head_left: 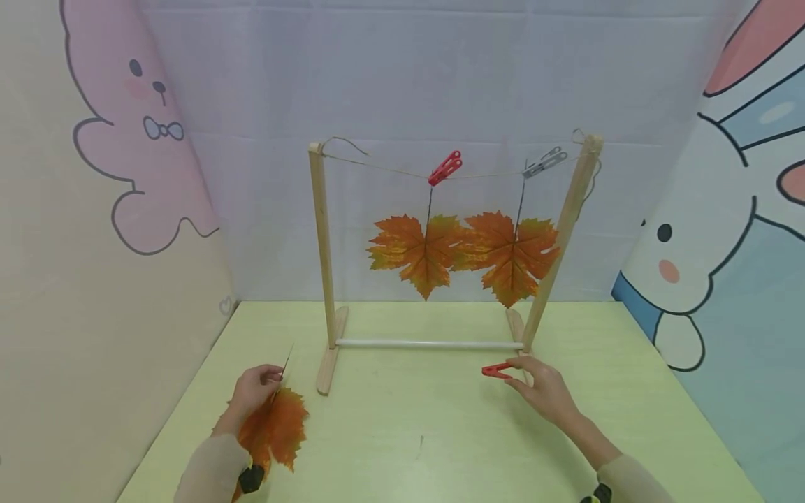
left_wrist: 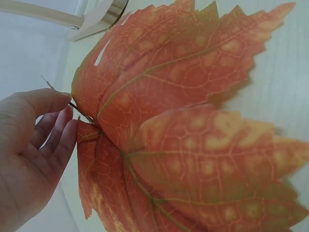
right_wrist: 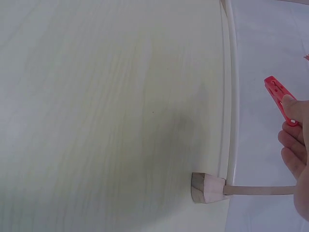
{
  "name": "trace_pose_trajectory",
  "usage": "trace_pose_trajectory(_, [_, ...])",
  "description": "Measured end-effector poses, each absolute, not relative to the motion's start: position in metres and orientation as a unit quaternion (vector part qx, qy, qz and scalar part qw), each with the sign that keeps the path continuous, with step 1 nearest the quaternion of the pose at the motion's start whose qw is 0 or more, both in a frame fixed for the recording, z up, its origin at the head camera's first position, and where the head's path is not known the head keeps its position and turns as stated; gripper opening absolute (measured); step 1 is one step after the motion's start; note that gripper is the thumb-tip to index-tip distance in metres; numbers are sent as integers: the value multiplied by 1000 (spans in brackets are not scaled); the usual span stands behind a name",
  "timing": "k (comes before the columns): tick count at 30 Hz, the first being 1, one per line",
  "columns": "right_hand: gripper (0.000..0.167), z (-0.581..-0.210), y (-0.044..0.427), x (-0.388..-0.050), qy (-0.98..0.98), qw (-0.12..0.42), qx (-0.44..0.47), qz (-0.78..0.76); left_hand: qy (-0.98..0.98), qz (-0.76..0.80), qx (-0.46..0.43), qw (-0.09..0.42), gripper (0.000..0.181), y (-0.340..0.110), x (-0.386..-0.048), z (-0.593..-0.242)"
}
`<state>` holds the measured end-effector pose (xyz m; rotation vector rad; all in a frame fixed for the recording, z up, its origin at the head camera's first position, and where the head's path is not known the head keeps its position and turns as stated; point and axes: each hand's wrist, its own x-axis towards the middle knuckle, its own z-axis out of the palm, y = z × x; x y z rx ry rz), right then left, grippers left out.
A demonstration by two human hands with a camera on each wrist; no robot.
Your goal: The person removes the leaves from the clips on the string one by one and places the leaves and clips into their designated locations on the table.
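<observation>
My left hand (head_left: pixel 254 388) pinches the thin dark stem of an orange artificial maple leaf (head_left: pixel 286 426) at the left of the table. In the left wrist view the leaf (left_wrist: pixel 169 87) fills most of the picture, its stem between thumb and fingers. My right hand (head_left: pixel 546 391) holds a red clothespin (head_left: pixel 495 371) by its handle end, low in front of the rack's right foot. The right wrist view shows this clothespin (right_wrist: pixel 279 94) between thumb and fingers, with nothing in its tip.
A wooden rack has a left post (head_left: pixel 323 244), a right post (head_left: pixel 562 244) and a white bottom bar (head_left: pixel 428 344). From its string, a red clothespin (head_left: pixel 445 168) and a grey clothespin (head_left: pixel 544 163) hold two leaves, a left leaf (head_left: pixel 418 248) and a right leaf (head_left: pixel 512 258).
</observation>
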<state>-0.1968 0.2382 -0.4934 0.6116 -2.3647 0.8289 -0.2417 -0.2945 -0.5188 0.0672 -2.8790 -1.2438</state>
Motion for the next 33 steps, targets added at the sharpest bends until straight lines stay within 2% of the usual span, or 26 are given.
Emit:
trace_pose_trajectory(11, [33, -501, 239, -187, -916, 214, 171, 294, -923, -386, 15, 2, 23, -296, -237, -527])
trace_pose_trajectory(33, [34, -520, 241, -181, -914, 221, 177, 291, -929, -369, 23, 7, 22, -288, -236, -537])
